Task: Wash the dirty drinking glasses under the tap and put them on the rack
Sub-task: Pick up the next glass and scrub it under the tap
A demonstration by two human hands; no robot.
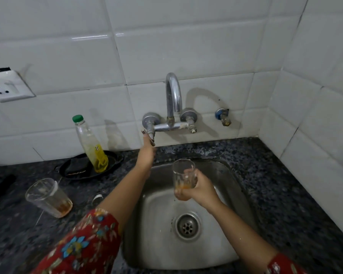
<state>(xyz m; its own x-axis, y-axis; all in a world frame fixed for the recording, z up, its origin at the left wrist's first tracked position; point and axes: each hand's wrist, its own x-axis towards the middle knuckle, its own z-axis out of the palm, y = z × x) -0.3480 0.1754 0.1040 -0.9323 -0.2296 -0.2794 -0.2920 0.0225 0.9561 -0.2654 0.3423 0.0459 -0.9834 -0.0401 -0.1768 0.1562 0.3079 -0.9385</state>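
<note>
Dirty glass (183, 175), orange dregs, gripped upright by right hand (196, 189) over sink (234, 204), ready for water; left hand (147, 153) reaches tap lever (149, 137), finger curl untellable; second glass (48, 196) waits on counter (265, 175).

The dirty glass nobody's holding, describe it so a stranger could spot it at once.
Start at the steel sink; on the dark speckled counter to its left, nearer the camera than the black dish with the green-capped bottle, sits a clear tumbler with orange-brown dregs. Unlike the held glass in the right hand over the sink, it stands untouched.
</note>
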